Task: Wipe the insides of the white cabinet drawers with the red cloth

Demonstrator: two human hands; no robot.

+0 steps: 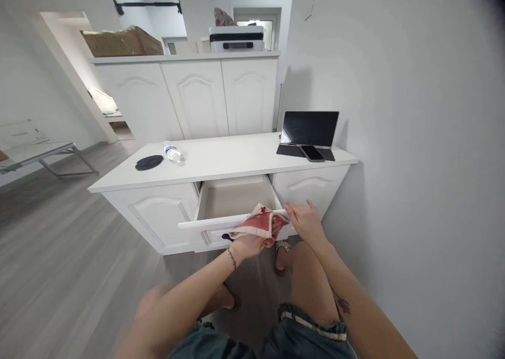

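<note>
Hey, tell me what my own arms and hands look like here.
Both your left hand and right hand are ungloved, and no sleeves show on your left forearm or right forearm. A slim, patterned bracelet circles the left wrist. The right forearm bears a dark marking, too unclear to identify.

On the bench, a bottle is set at left, just right of a flat pad, and a phone is laid before a tablet at right; below, a cloth is draped over the drawer's front.
</note>
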